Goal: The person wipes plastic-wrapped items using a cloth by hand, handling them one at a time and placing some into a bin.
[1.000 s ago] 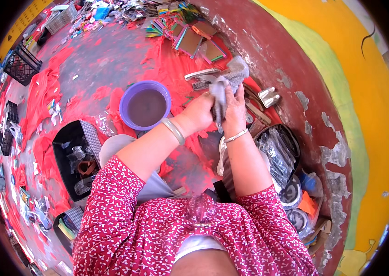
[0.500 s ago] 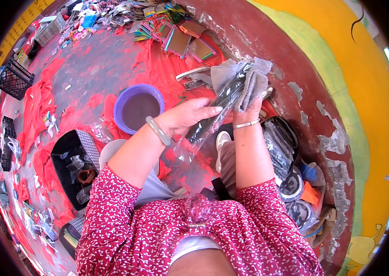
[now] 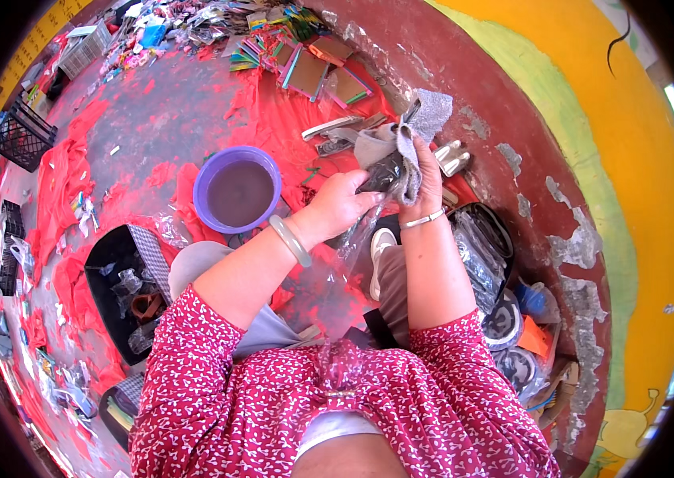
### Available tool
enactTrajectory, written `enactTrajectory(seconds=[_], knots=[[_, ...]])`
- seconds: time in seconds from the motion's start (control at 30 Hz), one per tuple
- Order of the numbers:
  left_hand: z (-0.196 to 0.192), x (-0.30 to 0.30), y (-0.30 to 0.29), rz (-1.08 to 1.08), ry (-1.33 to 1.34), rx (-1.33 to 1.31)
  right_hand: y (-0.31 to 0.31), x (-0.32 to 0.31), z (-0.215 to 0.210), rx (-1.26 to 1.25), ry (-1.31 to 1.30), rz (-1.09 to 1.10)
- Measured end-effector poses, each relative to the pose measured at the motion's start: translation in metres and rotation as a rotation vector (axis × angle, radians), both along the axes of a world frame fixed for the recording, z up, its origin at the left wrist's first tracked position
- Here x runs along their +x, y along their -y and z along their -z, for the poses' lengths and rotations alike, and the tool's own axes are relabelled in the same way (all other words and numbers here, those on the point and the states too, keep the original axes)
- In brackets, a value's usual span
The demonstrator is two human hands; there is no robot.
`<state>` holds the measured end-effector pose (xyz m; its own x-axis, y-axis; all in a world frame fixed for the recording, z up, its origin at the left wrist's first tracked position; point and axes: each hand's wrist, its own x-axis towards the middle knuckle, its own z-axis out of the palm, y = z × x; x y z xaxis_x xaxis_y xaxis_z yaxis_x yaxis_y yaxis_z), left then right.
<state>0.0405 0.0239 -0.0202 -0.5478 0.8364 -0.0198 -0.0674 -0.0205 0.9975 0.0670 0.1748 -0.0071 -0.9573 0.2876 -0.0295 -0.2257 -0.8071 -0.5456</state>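
A purple bowl [image 3: 238,191] with murky water stands on the grey floor [image 3: 165,111], among patches of red cloth [image 3: 62,187]. Below it, to the left, a black tray [image 3: 113,263] holds clear plastic bits and a checked cloth. Flat framed mirrors [image 3: 305,72] lie near the top, beside a heap of colourful small items [image 3: 185,20]. A black crate [image 3: 22,135] and a white basket [image 3: 86,48] sit at the far left. At the right, a dark bag [image 3: 484,247] lies against the red and yellow wall [image 3: 592,159], with round discs [image 3: 504,323] below it.
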Motion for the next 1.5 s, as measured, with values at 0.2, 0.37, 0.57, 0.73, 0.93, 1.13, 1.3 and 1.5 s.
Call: enactTrajectory(seconds=[0.2, 0.37, 0.57, 0.73, 0.93, 1.13, 1.3, 1.5], knots=[[0.002, -0.003, -0.002, -0.219, -0.118, -0.063, 0.017, 0.004, -0.006, 0.202, 0.084, 0.019], [0.008, -0.012, 0.001, -0.321, -0.065, 0.038, 0.037, 0.005, -0.002, 0.360, 0.195, -0.040], [-0.004, -0.026, 0.009, -0.196, -0.320, 0.085, 0.038, 0.006, -0.003, 0.271, 0.131, 0.010], [-0.040, -0.061, 0.041, -0.288, -0.081, -0.049, 0.021, 0.006, -0.006, 0.303, 0.133, 0.062], [-0.048, -0.063, 0.039, -0.355, 0.243, 0.349, 0.039, 0.010, -0.006, 0.644, 0.164, -0.340], [-0.044, -0.072, 0.045, -0.172, 0.525, 0.453, 0.066, 0.010, -0.005, 0.664, 0.181, -0.467], [-0.039, -0.079, 0.049, -0.253, 0.585, 0.476, 0.066, 0.009, -0.010, 0.631, 0.227, -0.543], [-0.039, -0.079, 0.048, -0.362, 0.451, 0.431, 0.061, 0.010, -0.015, 0.602, 0.261, -0.547]])
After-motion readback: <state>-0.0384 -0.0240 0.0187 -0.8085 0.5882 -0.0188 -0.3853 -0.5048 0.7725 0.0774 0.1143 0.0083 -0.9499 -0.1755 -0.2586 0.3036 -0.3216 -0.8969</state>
